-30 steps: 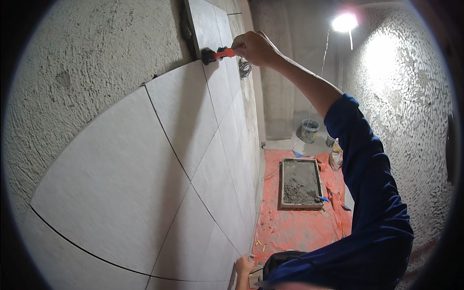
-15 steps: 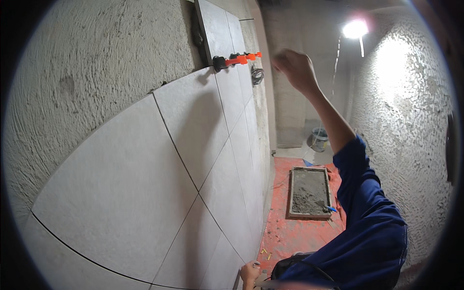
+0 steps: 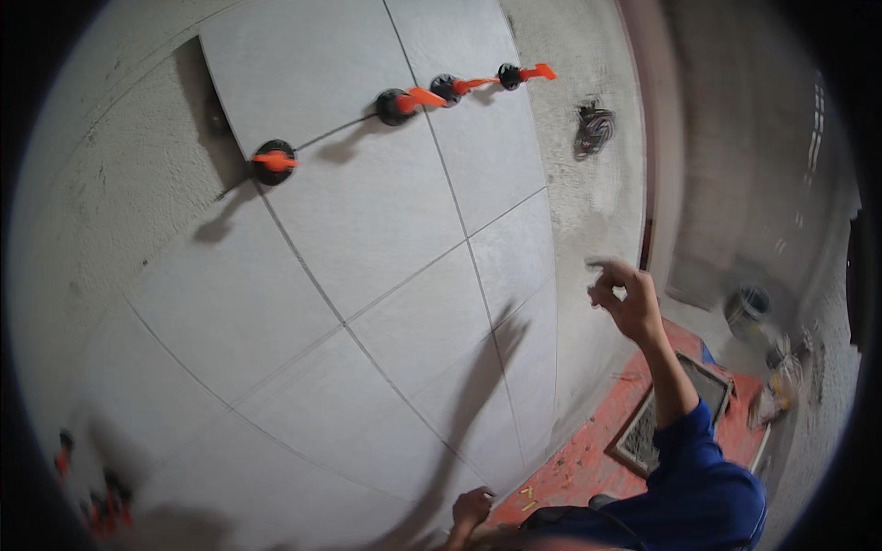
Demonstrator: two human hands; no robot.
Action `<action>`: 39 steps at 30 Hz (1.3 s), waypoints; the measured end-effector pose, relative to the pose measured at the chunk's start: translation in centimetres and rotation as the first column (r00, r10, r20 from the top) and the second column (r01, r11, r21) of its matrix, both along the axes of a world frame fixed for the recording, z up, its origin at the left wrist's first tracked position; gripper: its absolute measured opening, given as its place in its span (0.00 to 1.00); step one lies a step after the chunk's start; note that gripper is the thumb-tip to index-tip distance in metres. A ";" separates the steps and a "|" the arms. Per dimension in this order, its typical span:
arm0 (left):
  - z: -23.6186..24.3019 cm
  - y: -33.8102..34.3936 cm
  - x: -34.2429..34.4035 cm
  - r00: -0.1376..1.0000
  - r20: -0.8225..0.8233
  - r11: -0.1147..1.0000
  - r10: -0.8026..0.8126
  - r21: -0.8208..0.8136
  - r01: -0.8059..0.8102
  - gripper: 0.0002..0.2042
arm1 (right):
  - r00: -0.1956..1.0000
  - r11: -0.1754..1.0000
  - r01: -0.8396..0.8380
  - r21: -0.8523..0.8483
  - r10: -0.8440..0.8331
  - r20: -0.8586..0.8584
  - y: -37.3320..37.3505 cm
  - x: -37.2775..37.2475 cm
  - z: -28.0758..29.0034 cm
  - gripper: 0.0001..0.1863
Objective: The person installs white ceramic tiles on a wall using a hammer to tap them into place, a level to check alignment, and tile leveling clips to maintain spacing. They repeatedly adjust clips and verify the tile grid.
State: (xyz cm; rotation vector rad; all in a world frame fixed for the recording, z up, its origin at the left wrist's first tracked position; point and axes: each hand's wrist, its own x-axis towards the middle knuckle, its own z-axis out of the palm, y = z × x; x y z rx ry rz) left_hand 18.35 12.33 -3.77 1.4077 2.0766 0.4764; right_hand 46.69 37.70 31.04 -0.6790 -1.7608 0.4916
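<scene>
Large pale grey tiles (image 3: 395,285) cover the wall at my left. Several tile levelling clips, black discs with orange handles, sit along one joint; one clip (image 3: 275,162) is at the upper tile's lower corner. My right hand (image 3: 629,298) is raised to the right of the tiles, apart from them. Its index finger reaches toward the wall, the other fingers bend loosely, and I see nothing in it. My left hand (image 3: 473,507) is low, close to the tiles' lower part. Its fingers are curled in; whatever they may hold is hidden by shade and blur.
A bundle of wires (image 3: 593,130) sticks out of the bare wall beyond the tiles. On the red floor sheet (image 3: 588,441) stands a mortar tray (image 3: 638,427), partly behind my right arm. A bucket (image 3: 747,308) is farther back. More orange-handled clips (image 3: 110,500) show at lower left.
My view has turned left toward the tiled wall, bringing more clips into sight. My right hand has come down in view, and its fist has loosened with the index finger stretched out.
</scene>
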 end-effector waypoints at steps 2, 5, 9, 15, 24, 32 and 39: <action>0.7 1.2 3.8 0.993 0.054 0.995 0.103 -0.004 -0.103 0.09 | 0.985 0.981 -0.161 -0.109 0.153 -0.079 2.6 2.2 -3.2 0.03; 3.6 2.0 9.0 0.977 -0.081 0.980 0.195 0.056 -0.191 0.10 | 0.983 0.952 -0.185 -0.246 0.183 -0.031 5.7 5.4 -6.5 0.09; 10.5 2.0 11.9 0.912 0.059 0.844 0.407 0.358 -0.400 0.11 | 0.898 0.812 -0.437 -0.387 0.369 -0.239 8.3 8.4 -9.1 0.13; 24.8 1.3 10.2 0.767 -0.217 0.725 0.604 0.551 -0.414 0.15 | 0.853 0.722 -0.522 -0.454 0.451 -0.262 8.2 9.4 -10.1 0.10; 48.6 1.9 10.3 0.686 -0.259 0.336 0.680 0.942 0.022 0.07 | 0.822 0.731 -0.566 -0.382 0.533 -0.198 6.7 8.9 -6.6 0.08; 66.2 9.7 10.3 0.425 -0.561 0.549 0.710 0.819 0.164 0.21 | 0.823 0.710 -0.541 -0.452 0.557 -0.110 2.6 8.2 -7.7 0.07; 69.8 15.1 11.6 0.232 -0.705 0.708 0.670 0.701 0.087 0.19 | 0.855 0.708 -0.477 -0.521 0.510 -0.090 2.4 10.0 -9.7 0.07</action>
